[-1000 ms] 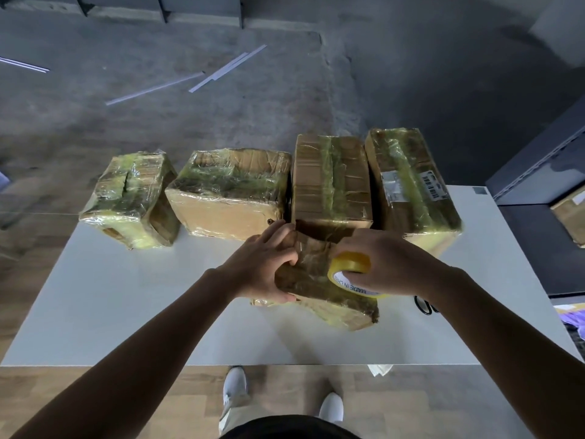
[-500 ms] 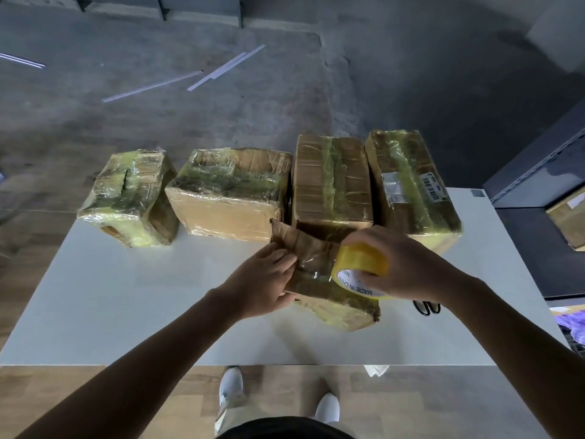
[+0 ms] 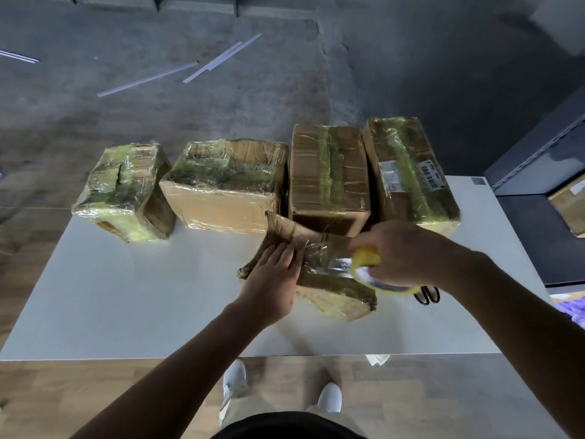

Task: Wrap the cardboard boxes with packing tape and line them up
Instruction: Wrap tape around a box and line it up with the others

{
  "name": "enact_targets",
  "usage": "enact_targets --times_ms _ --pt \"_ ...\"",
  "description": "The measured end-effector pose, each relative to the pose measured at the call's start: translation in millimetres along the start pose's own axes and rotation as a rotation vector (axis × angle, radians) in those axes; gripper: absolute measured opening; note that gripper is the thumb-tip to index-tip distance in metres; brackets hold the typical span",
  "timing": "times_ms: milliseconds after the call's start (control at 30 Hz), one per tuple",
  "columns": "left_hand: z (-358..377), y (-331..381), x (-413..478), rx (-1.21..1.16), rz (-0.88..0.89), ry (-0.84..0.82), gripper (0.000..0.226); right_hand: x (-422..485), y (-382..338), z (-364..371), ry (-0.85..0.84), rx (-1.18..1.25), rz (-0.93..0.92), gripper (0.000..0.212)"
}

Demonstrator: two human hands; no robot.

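Now, left fingers (image 3: 285, 253): straight and together, laid flat on the left end of the crumpled box (image 3: 335, 283) and pressing the cardboard down. Use your left hand (image 3: 269, 280) as the anchor.
Right fingers: curled round the tape roll (image 3: 367, 258) and clamped on it, though blurred. Your right hand (image 3: 408, 251) sits just right of centre in the frame.
Tape strip (image 3: 329, 263): clear and glossy, stretched from beside your left fingertips across to the roll.
Doing it well: hold the strip taut and low, and carry the roll on over the box's right edge. Smooth behind it with your flat left palm so no wrinkles set, and brace the box so it does not slide.
Crumpled box: in the centre of the frame on the bench (image 3: 126, 296), just in front of the row. It is soft, creased brown cardboard with a flap corner standing up at its upper left and yellowish film on its near side. It will probably buckle if you press hard.
Four wrapped boxes (image 3: 329, 172): side by side across the middle of the frame. They are blocky and shiny under yellow-green tape, and the rightmost bears a white barcode label.
Scissors (image 3: 427, 294): black handles showing under your right wrist.
Bench: white, smooth and matt.
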State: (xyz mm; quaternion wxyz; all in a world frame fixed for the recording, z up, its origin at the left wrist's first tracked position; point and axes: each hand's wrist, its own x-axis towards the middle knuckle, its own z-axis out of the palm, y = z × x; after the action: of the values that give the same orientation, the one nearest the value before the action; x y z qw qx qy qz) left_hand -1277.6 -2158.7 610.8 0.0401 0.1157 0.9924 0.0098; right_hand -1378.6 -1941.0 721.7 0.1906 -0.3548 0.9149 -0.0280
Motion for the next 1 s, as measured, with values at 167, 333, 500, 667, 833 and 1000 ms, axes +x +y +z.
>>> enact_targets --times_ms 167,333,500,667,833,1000 --pt "-10 9 3 0.01 -0.042 0.027 0.059 -13 24 4 -0.127 -0.115 0.088 0.05" --pt "-17 27 7 -0.013 -0.011 0.006 0.063 -11 27 12 -0.089 -0.103 0.079 0.049" --pt "-25 49 15 0.128 0.011 -0.017 0.05 -10 28 14 -0.089 -0.1 0.08 0.048" --pt "-18 75 17 0.104 -0.032 -0.022 0.061 -13 30 16 -0.041 -0.115 0.037 0.049" --pt "-18 75 25 0.023 -0.067 -0.108 0.061 -23 39 22 0.059 -0.001 -0.037 0.056" --pt "-28 84 26 0.082 -0.084 -0.055 0.058 -49 56 29 0.214 0.402 -0.071 0.051"
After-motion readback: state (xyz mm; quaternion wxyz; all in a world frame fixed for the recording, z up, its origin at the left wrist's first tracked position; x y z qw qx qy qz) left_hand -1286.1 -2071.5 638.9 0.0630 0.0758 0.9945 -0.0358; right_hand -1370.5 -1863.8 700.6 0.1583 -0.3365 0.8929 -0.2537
